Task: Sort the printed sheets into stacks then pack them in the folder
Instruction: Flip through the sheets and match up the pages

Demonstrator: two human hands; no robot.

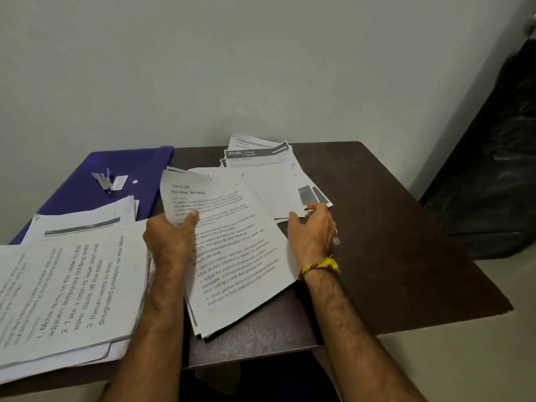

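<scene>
Printed sheets lie in several groups on a dark table (377, 227). My left hand (169, 236) grips the left edge of a small stack of printed sheets (235, 256) in the middle, its top corner lifted and curling. My right hand (314, 227) pinches the near edge of a loose pile of sheets (272, 187) behind it, thumb on top. A larger stack with big printed text (72, 285) lies at the left front. The purple folder (121, 169) lies open at the back left, its metal clip showing.
More sheets with a dark header band (255, 153) are at the back against the pale wall. A black bag or chair (493, 169) stands to the right of the table. The table's right part is bare wood.
</scene>
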